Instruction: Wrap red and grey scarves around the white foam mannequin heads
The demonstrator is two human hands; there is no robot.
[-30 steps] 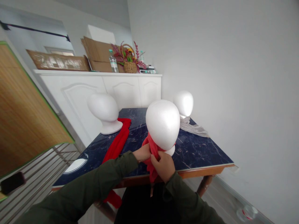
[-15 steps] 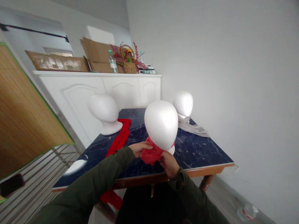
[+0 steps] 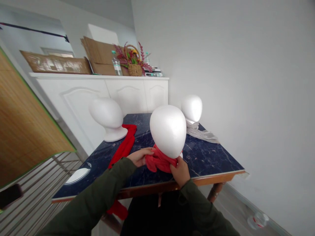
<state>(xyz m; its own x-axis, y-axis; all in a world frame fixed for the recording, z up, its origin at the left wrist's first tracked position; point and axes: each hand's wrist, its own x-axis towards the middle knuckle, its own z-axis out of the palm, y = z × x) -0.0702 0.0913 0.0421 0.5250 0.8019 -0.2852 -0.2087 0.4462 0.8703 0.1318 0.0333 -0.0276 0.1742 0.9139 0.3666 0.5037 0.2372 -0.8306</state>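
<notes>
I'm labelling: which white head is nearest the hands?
The front head, whose coral scarf the left hand and right hand hold; the left head and right head stand farther back.

Coral scarf [image 3: 161, 162] (perhaps knotted) bunches under white head [image 3: 168, 131].

Left hand [image 3: 140, 157], right hand [image 3: 181, 171] on coral scarf [image 3: 160, 161]

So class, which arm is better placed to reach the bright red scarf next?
Left, probably: the left grip lies nearer the bright red scarf; the right grip is farther across. Both hold the coral scarf.
</notes>
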